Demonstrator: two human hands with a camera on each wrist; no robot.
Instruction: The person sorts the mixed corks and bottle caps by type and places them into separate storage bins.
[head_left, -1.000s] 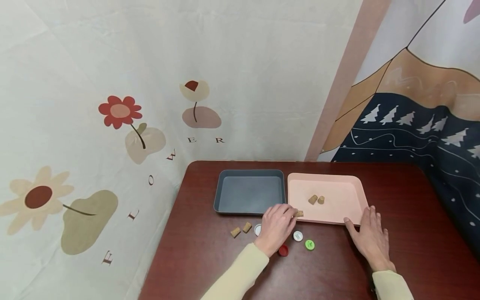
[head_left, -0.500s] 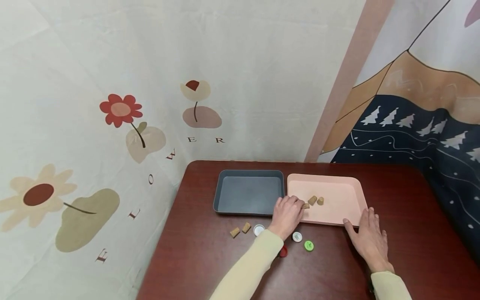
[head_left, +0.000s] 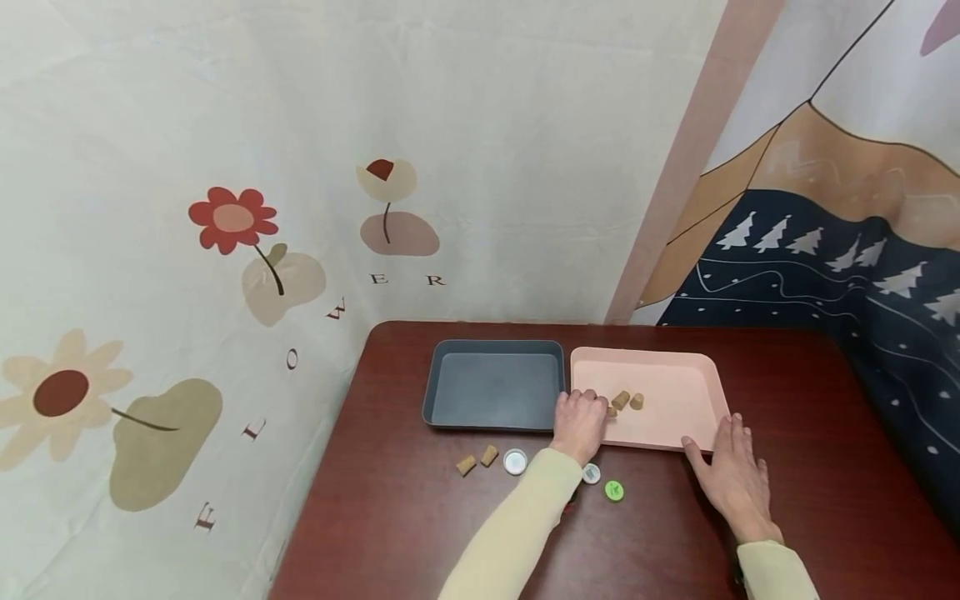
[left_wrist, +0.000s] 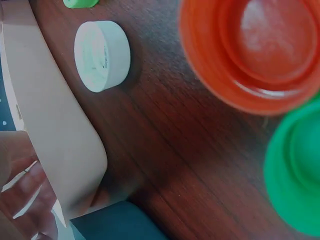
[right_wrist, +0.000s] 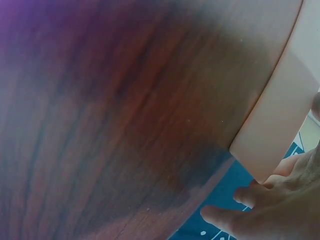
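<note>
- As the left hand (head_left: 579,422) has moved inward over the near left part of the pink tray (head_left: 678,385), the third cork (head_left: 612,412) has come away from the near edge, where it was held a second earlier.
- Left hand: fingers curled on the third cork, one end of which shows beyond the fingertips. Whether the grip has begun to loosen cannot be told.
- Third cork: inside the pink tray, toward its left edge, just beside a tilted cork (head_left: 621,400) and an upright-looking cork (head_left: 637,402). Contact with them cannot be confirmed.
- Right hand (head_left: 733,479): fingers spread, at the near right corner of the pink tray; position essentially unchanged.
- Significance, as judged: carrying of this cork appears complete or nearly so; release is not shown.
- Outstanding: two corks, one (head_left: 467,465) nearer the left edge of the table (head_left: 352,533), the other (head_left: 489,455) just beside it, both before the near edge of the grey tray (head_left: 495,387).
- Caps: the white lid (head_left: 515,462) is now uncovered by the hand; the red cap (head_left: 568,506) is mostly behind the sleeve (head_left: 517,521). A small white cap (head_left: 591,473) and a lime cap (head_left: 614,490) lie before the pink tray's near edge. The left wrist view also shows a green cap (left_wrist: 300,170) beside the red one.
</note>
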